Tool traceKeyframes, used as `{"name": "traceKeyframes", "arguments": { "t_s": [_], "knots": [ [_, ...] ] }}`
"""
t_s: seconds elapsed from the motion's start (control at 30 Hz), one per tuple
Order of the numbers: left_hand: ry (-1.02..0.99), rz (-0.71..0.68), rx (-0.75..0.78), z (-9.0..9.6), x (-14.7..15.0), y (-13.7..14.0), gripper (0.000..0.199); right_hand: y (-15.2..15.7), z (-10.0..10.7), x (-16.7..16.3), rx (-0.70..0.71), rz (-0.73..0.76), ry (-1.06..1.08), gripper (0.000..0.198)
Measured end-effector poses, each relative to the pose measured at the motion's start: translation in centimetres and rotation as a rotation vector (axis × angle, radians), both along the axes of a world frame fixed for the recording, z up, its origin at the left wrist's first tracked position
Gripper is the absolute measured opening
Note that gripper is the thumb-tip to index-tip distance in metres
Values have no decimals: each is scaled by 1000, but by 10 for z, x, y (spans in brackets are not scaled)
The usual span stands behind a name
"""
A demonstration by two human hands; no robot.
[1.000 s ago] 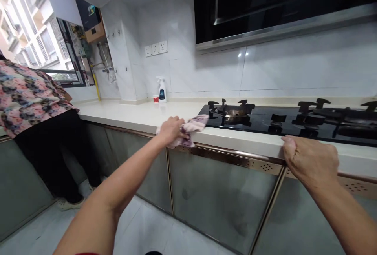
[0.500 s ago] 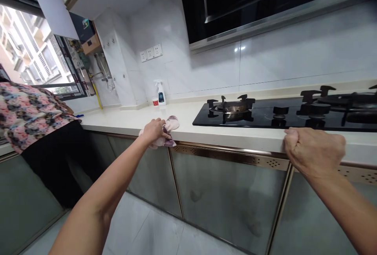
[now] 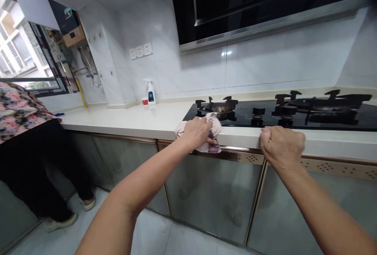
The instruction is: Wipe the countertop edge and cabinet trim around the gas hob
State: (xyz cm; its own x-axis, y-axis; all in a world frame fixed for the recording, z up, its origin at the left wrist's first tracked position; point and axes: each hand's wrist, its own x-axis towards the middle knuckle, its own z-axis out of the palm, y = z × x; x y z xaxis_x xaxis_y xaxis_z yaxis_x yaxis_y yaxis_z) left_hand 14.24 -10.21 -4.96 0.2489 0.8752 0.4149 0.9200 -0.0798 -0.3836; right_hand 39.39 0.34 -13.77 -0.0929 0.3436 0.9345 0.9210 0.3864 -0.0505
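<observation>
A pink and white cloth with purple patches (image 3: 216, 126) is bunched under my left hand (image 3: 198, 132), whose fingers are closed on it. The cloth lies over the front edge of the white countertop (image 3: 141, 121), beside the front left corner of the black gas stove (image 3: 266, 119), and part of it hangs down. My right hand (image 3: 282, 145) is a fist resting at the counter's front edge, before the stove knobs. Nothing shows in that fist, though its underside is hidden.
A white spray bottle (image 3: 151, 93) and a small red and white container (image 3: 145, 101) stand by the back wall. A person in a flowered top (image 3: 20, 112) stands at the left. The range hood (image 3: 253, 8) juts out above the stove, over cabinet doors (image 3: 212, 192).
My left hand has slid the cloth rightward along the counter edge, up to the stove's corner. My right fist stays at the edge. The view has shifted right.
</observation>
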Motion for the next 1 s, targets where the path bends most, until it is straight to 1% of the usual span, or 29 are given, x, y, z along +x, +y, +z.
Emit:
{"name": "traceKeyframes", "arguments": {
  "t_s": [0.1, 0.2, 0.27, 0.33, 0.37, 0.43, 0.5, 0.57, 0.63, 0.7, 0.77, 0.83, 0.93, 1.0],
  "knots": [
    [28, -93, 30, -5, 41, 13, 60, -2, 0, -1, 23, -8, 2, 37],
    [39, -181, 76, -10, 73, 21, 54, 0, -2, -1, 50, 5, 2, 36],
    [49, -229, 99, -13, 87, 21, 45, 2, -3, -1, 53, 12, 0, 37],
    [55, -257, 109, -17, 92, 19, 32, 2, -3, 0, 45, 17, -7, 40],
    [48, -267, 107, -18, 92, 18, 27, 2, -2, 1, 38, 25, -12, 42],
    [-20, -276, 97, -18, 87, 16, 25, 0, -1, 3, 20, 60, -17, 44],
    [-179, -271, 76, -13, 78, 14, 29, -3, 1, 6, 6, 110, -20, 46],
    [-401, -237, 38, -5, 70, 10, 34, -5, 4, 7, -6, 145, -27, 47],
    [-608, -236, -13, 4, 64, -1, 40, -7, 5, 8, -16, 158, -32, 49],
    [-741, -286, -89, 12, 60, -17, 46, -8, 6, 8, -26, 165, -31, 49],
    [-821, -335, -182, 20, 56, -35, 41, -9, 6, 7, -31, 171, -24, 48],
    [-905, -328, -229, 30, 54, -47, 32, -9, 5, 5, -29, 165, -11, 46],
    [-1058, -319, -162, 52, 50, -47, 31, -9, 5, 4, -28, 141, 1, 46],
    [-1060, -321, -61, 64, 51, -36, 33, -9, 5, 4, -28, 135, -13, 46]
  ]
}}
